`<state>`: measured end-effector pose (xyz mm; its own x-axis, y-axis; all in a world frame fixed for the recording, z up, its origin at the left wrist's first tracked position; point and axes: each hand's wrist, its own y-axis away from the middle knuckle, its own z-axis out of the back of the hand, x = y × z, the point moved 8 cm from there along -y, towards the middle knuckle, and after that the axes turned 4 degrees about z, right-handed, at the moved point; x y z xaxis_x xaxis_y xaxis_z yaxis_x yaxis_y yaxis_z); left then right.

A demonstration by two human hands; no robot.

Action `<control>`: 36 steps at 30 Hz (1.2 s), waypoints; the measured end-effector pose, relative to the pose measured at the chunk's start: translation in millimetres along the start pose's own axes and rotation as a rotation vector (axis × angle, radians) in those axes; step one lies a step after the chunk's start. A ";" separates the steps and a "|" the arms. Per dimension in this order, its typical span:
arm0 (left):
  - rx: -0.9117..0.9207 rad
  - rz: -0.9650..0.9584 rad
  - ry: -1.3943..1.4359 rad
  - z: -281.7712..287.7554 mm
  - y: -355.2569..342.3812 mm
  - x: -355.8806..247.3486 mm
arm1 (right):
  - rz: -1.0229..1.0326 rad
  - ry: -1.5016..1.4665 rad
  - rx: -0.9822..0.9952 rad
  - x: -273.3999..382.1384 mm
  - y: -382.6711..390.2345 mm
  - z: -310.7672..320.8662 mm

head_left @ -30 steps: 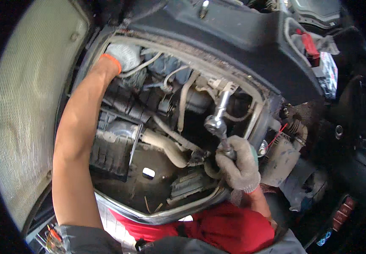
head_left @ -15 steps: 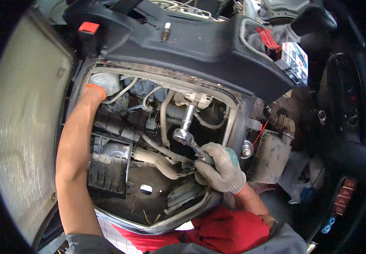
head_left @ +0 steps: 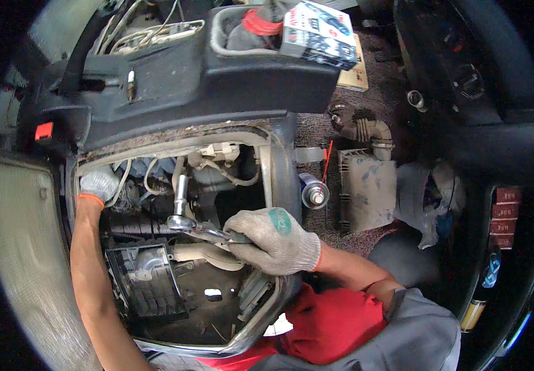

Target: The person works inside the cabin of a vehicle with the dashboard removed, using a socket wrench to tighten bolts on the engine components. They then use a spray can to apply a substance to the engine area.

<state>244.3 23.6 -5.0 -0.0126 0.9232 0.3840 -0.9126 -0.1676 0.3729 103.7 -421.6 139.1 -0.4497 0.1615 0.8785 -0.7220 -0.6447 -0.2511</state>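
Observation:
My gloved left hand (head_left: 98,183) reaches into the open engine compartment at the left, beside a pale hose (head_left: 126,177); its fingers are hidden. My gloved right hand (head_left: 270,241) is closed on the handle of a ratchet (head_left: 182,222), held near horizontal over the middle of the compartment, with a long chrome socket (head_left: 181,195) pointing away from me. Below the ratchet are an open black airbox (head_left: 143,284) and a curved beige duct (head_left: 199,253). A connector (head_left: 220,151) sits near the back edge.
A small plug (head_left: 131,85) lies on the black console (head_left: 174,93), behind a box (head_left: 318,34) and red cables (head_left: 260,21). At right are a spray can (head_left: 315,195), a removed housing (head_left: 369,195) and a hose elbow (head_left: 375,139). A door panel (head_left: 483,136) bounds the right.
My view has shifted, showing more floor at the right. My right hand's ratchet has swung from steeply angled to nearly horizontal. My left hand stays in the same corner of the compartment.

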 end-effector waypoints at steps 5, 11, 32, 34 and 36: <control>-0.044 -0.040 -0.032 -17.9 -10.2 7.9 | 0.059 0.027 -0.079 2.3 5.5 3.0; -0.069 -0.044 0.037 0.3 -8.5 1.4 | 0.117 0.024 -0.126 1.0 11.1 5.7; -0.061 -0.021 0.036 -15.7 -15.1 9.0 | 0.104 0.002 -0.161 2.2 13.1 9.5; 0.041 0.058 0.069 -6.8 -7.6 7.2 | 0.114 0.003 -0.179 0.9 13.5 8.1; 0.083 0.010 0.008 -20.9 -17.7 13.8 | 0.115 0.011 -0.175 0.4 13.5 8.2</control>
<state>251.8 46.6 -23.9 -0.0250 0.9242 0.3811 -0.8752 -0.2045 0.4385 98.1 -436.4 139.4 -0.5394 0.1037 0.8356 -0.7457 -0.5198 -0.4168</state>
